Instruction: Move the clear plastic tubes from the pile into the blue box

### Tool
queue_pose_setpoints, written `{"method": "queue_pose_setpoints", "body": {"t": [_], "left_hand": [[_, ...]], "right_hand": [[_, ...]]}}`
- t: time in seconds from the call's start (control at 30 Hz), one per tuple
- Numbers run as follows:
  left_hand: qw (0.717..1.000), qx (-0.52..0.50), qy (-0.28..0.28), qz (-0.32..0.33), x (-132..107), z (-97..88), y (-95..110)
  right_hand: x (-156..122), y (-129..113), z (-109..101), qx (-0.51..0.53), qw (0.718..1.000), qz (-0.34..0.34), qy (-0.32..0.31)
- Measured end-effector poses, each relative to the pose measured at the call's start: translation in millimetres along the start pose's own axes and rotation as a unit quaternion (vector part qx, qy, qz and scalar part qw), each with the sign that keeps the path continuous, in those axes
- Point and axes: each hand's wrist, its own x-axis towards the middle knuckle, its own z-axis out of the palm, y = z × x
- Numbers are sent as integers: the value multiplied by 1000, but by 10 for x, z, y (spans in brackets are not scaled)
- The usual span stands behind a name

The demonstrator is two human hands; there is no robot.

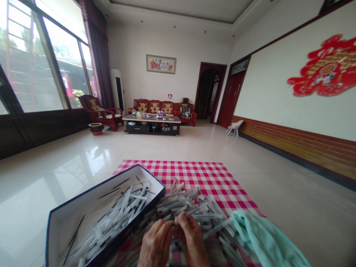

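Pale tiled floor [264, 155] is seen across the middle of the frame. Over its lower centre a pink-and-white checked cloth [200, 172] is spread; what lies beneath it cannot be told.

At lower left, an open blue-edged box [94, 196] is set at a slant. Inside it, clear and white pen parts [119, 211] are strewn, crowded toward the side nearest the frame's centre.

At lower centre, a loose pile of pens [191, 200] is spread on the cloth beside the box, pointing in mixed directions. At lower right, a crumpled mint-green fabric [264, 237] is noted against the pile's edge.

The left hand [155, 239] and right hand [192, 237] are held close together at bottom centre, in front of the pile. A single pen [176, 222] is gripped between them: it is pinched by the fingers of both hands, thumbs uppermost. Its far end is hard to separate from the pile behind.

Smallest noted: thin dark rods [75, 233] at the box's left part.

Step in hand, as judged: one piece is being worked at the fingertips. For the next move, a light, steady two-sided pinch, kept in line with the barrel, seems called for.
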Motion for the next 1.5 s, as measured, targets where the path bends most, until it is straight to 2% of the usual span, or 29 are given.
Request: {"method": "queue_pose_setpoints", "body": {"t": [0.13, 0.3, 0.37, 0.53, 0.63, 0.8, 0.93, 1.1, 1.2, 1.4, 1.5], "left_hand": [[999, 13, 4, -33, 25, -12, 58], [984, -23, -16, -178, 21, 20, 75], [975, -43, -22, -215, 24, 15, 83], [977, -113, -5, -181, 64, -44, 121], [979, -113, -2, -172, 70, -43, 119], [971, -102, -18, -217, 35, 34, 73], [965, -82, -4, -248, 29, 56, 59], [969, -133, 1, -207, 70, -29, 112], [973, -124, -3, -196, 66, -38, 118], [970, -74, -3, -231, 16, 41, 58], [961, -100, 4, -256, 24, 24, 61]], "right_hand": [[-25, -15, 23, -8, 1000, 4, -8], [-53, -30, 65, 15, 999, 5, -48], [-49, -35, 65, 32, 998, 4, -46], [-34, -52, 38, 41, 999, -8, -33], [-37, -57, 40, 31, 999, -8, -32], [-50, -32, 42, 18, 999, -11, -35], [-37, -1, 13, 18, 999, -10, -51], [-20, 14, -10, 26, 998, -21, -53], [-29, 21, -10, 26, 998, -20, -52], [-37, 25, -13, 15, 998, -17, -60], [-24, 19, -27, 14, 999, -20, -49]]}}
